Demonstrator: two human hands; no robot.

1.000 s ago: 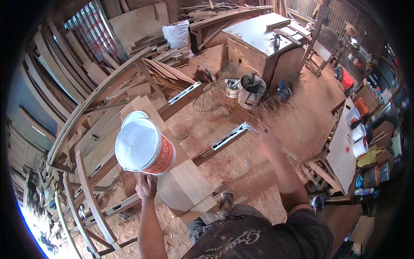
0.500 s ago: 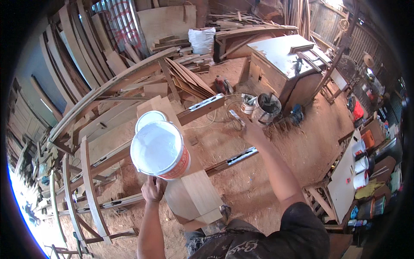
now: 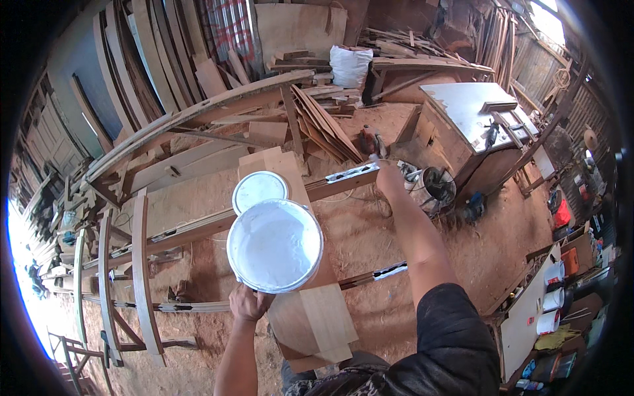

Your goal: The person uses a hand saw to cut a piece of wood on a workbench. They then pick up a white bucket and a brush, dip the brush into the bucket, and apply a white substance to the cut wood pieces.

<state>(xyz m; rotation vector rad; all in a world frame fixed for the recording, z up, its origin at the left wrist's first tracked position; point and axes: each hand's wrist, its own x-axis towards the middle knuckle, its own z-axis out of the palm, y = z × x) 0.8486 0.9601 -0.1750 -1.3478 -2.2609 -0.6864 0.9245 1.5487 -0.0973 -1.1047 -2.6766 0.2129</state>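
Note:
My left hand (image 3: pixel 247 303) is closed on the near lower side of a white bucket (image 3: pixel 275 245), which holds smooth white stuff inside. A round white lid (image 3: pixel 260 191) lies just beyond the bucket, on a long plywood board (image 3: pixel 323 313). My right hand (image 3: pixel 388 178) is closed round a brush with a pale tip (image 3: pixel 374 159), mostly hidden by the fingers. It is at the right end of a slotted wooden beam (image 3: pixel 330 187), whose end is coated white. Nearer me, a second beam (image 3: pixel 356 281) also has a white-coated end.
Behind the right hand stand a dirty bucket (image 3: pixel 438 185) and a wooden cabinet (image 3: pixel 456 125) with a white top. Frame pieces (image 3: pixel 142 270) stand at left, and stacked planks (image 3: pixel 327 122) lean at the back. A table (image 3: pixel 528 317) holding white tubs is at right.
My right hand has moved to the far beam's white end with the brush. The view has shifted, so the scene sits farther right. The bucket remains held by my left hand.

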